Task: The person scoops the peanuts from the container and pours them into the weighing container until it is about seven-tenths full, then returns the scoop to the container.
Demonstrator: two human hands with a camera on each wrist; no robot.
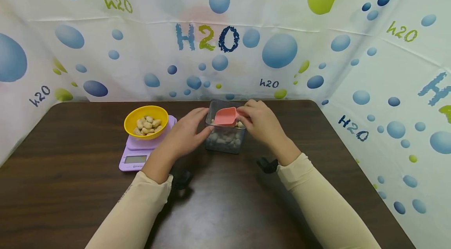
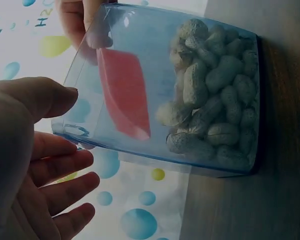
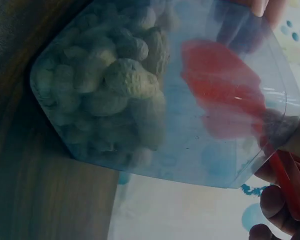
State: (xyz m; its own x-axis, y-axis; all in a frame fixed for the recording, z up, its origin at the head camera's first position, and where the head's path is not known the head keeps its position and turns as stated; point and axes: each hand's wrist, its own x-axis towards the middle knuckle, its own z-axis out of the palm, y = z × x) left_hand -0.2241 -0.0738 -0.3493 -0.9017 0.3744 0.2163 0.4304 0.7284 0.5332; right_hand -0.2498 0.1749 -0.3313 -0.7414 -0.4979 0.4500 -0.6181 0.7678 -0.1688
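A clear square plastic container (image 1: 224, 139) stands on the dark table, its lower part filled with unshelled peanuts (image 2: 210, 100). My right hand (image 1: 258, 119) grips the handle of a pink scoop (image 1: 226, 117) over the container's right rim. The scoop's bowl is inside the container, above the peanuts, as the left wrist view shows through the wall. At the left side of the rim is my left hand (image 1: 186, 131), thumb toward the front corner and fingers loosely spread along the side. In the right wrist view the red-looking scoop handle (image 3: 290, 185) passes between my right fingers.
Left of the container, a purple kitchen scale (image 1: 129, 154) carries a yellow bowl (image 1: 160, 112) with several peanuts in it. My left forearm crosses the scale's right edge in the head view. A white patterned sheet (image 1: 197, 80) hangs behind the table and along its right side.
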